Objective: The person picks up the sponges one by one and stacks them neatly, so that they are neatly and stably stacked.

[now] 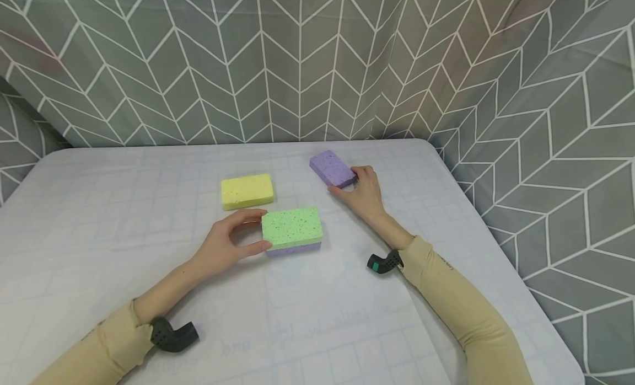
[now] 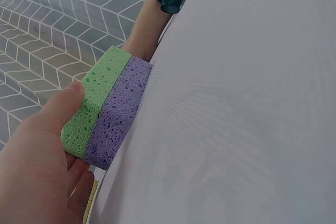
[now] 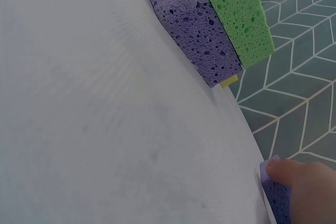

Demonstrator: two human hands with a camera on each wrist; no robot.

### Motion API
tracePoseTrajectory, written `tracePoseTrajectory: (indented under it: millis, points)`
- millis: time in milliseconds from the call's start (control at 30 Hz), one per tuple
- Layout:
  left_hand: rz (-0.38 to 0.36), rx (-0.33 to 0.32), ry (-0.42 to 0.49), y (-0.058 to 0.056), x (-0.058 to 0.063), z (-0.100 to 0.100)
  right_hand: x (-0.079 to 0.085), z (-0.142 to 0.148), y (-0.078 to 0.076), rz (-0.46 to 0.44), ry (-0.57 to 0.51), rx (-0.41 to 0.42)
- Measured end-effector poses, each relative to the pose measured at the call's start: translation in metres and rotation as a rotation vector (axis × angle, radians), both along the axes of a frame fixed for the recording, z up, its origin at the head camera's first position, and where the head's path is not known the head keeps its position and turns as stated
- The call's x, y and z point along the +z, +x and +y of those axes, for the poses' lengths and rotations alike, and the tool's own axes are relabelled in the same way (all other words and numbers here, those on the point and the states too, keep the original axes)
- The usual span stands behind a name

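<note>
A pale surface carries everything. The left hand – fingers parted to a sponge's width – pinches the green sponge, stacked on a purple sponge; the right hand, similarly spread, grips a second purple sponge farther back. A yellow sponge lies just behind the stack.

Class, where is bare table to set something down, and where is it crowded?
Bare: the white table left of the rectangular yellow sponge, and nearer, between tan sleeves. Crowded: mid-table, where the left hand grips a green sponge stacked on a purple one, and farther right, where the right hand grips another purple sponge.
</note>
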State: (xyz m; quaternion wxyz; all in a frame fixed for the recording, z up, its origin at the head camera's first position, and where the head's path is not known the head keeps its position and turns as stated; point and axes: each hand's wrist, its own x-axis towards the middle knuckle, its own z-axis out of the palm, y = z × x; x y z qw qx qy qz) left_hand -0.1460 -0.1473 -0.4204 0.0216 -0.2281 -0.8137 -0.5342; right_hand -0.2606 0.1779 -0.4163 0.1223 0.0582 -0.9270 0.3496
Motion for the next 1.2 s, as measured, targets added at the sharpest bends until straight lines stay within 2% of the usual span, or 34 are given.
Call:
tracePoseTrajectory:
  millis: [1200]
  points:
    - [-0.008,-0.009,0.014,0.0003,0.0006,-0.0005,-0.0001,0.0016,0.0006,0.019,0.016,0.027]
